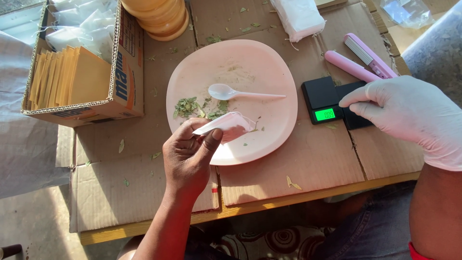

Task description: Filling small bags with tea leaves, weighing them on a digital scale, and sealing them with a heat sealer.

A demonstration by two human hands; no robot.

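Currently, left hand (188,156): I am pinching a small white sachet (225,123) shut-fingered above the pink plate (269,82).
Right hand (409,113): gloved, loosely open, I am touching the black pocket scale (327,98), holding nothing.
Progress: I am judging the filling unfinished; dried green leaves (188,107) and a white spoon (240,92) are lying on the plate.
Counter (308,159): cardboard-covered.

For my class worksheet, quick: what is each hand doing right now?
Left hand: closed, pinching a small white sachet.
Right hand: gloved, open, fingertips on the black scale.
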